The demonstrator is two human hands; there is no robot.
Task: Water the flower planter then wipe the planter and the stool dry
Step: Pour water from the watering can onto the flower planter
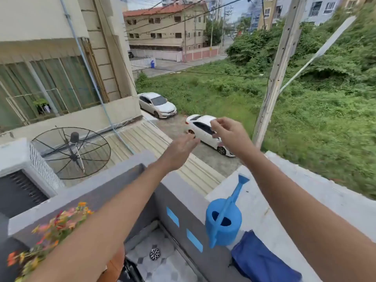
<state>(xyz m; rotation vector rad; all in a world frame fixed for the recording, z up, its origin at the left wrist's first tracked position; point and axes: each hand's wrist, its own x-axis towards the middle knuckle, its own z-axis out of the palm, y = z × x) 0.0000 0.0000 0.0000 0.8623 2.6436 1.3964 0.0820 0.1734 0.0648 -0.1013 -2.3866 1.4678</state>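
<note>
A blue plastic watering can (223,218) stands on the grey balcony ledge (284,200), spout pointing away. A dark blue cloth (262,261) lies on the ledge just in front of it. Orange and pink flowers (55,226) of the planter show at the lower left, mostly behind my left forearm; a bit of orange-brown pot (115,265) peeks out below it. Both arms reach out over the wall, well above the can. My left hand (181,149) is flat with fingers extended. My right hand (230,133) has loosely curled fingers and holds nothing visible. No stool is in view.
The grey balcony wall (114,186) turns a corner ahead, with blue tape strips (173,216) on its inner face. A tiled floor with a round drain (155,253) lies below. Beyond the wall are a satellite dish (71,153), a metal roof, two white cars and a utility pole (276,76).
</note>
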